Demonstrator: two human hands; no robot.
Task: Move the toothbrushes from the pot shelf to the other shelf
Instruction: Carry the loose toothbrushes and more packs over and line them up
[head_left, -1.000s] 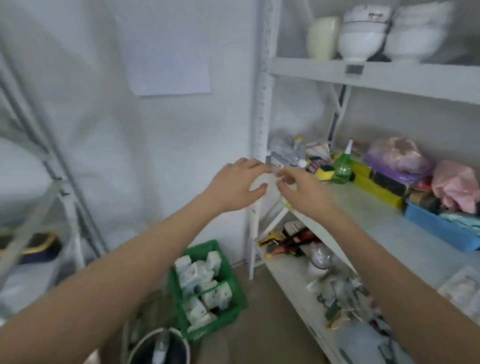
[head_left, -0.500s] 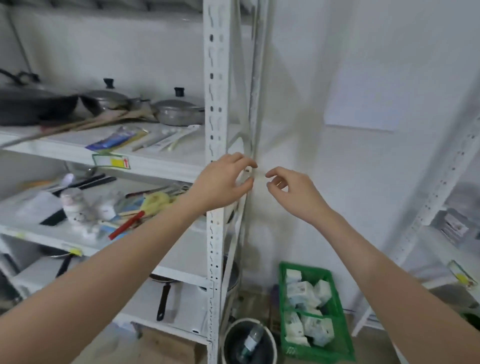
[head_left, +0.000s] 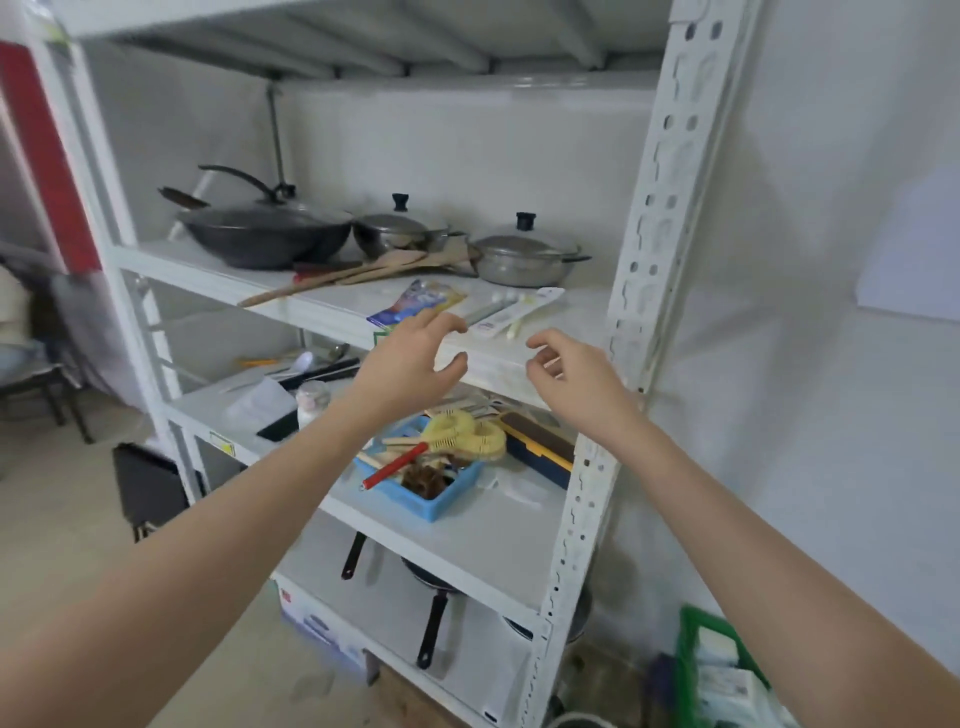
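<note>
Several toothbrushes (head_left: 511, 312), white and pale, lie near the front right of the pot shelf (head_left: 322, 304), beside a blue and yellow packet (head_left: 415, 307). My left hand (head_left: 410, 358) hovers in front of the shelf edge just left of the toothbrushes, fingers apart and empty. Just below the shelf edge, under the toothbrushes, my right hand (head_left: 576, 379) is held with curled fingers apart and holds nothing. Neither hand touches a toothbrush.
A dark wok (head_left: 265, 234), two lidded steel pots (head_left: 524, 254) and wooden spatulas (head_left: 358, 270) sit behind on the same shelf. A blue basket (head_left: 431, 499) of brushes sits on the shelf below. The white upright post (head_left: 649, 218) stands right of my right hand. A green crate (head_left: 722, 670) is on the floor.
My view has swung from the right-hand shelf unit round to the pot shelf. Both hands, together a second ago, are now apart and raised in front of the toothbrushes.
</note>
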